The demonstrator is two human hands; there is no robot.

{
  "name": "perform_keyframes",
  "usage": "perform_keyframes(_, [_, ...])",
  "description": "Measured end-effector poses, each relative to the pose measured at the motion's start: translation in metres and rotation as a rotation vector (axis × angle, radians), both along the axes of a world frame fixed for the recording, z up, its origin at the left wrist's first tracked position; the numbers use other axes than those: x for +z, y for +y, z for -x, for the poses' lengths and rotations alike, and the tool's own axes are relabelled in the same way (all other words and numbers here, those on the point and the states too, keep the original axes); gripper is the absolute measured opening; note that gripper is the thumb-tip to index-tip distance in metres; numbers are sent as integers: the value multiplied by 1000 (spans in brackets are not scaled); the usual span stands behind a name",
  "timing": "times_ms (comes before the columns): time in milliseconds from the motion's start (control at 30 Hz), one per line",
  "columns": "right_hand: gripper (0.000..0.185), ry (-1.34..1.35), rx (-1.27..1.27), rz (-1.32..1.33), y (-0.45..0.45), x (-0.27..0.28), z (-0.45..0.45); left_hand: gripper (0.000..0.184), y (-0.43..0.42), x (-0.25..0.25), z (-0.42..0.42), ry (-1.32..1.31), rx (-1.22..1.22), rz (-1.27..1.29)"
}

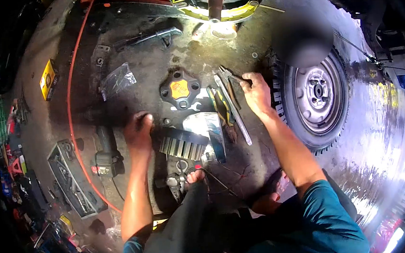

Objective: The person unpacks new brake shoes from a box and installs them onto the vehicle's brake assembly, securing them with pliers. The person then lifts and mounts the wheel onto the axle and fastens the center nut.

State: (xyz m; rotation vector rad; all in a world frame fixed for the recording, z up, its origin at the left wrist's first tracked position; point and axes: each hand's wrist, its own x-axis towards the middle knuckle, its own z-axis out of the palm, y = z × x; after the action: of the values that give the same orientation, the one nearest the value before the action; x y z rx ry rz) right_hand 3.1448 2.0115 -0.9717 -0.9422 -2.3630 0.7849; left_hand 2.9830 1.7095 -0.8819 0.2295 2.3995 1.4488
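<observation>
My right hand [257, 91] is closed, thumb and fingers pinching one handle end of a pair of pliers [227, 74]. Their jaws point away from me, and the other handle slants down. Beside them lie a long metal bar [233, 110] and yellow-and-black handled pliers [220, 103]. My left hand [138, 130] hovers over the floor with its fingers curled in; anything inside it is hidden in shadow. Near it are a black hub cap with an orange centre [180, 90], a dark slotted metal block [183, 144] and a cordless power tool [107, 155].
A wheel with its tire [316, 91] lies at right. The brake assembly [217, 13] stands at the top. An orange hose [69, 89] crosses the left side past a metal tool tray [76, 179]. A plastic bag [119, 80] and yellow box [48, 80] lie farther off.
</observation>
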Motion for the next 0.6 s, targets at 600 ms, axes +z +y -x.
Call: perform_keyframes(600, [22, -582, 677, 60, 29, 95, -85, 21, -58, -22, -13, -57, 155, 10])
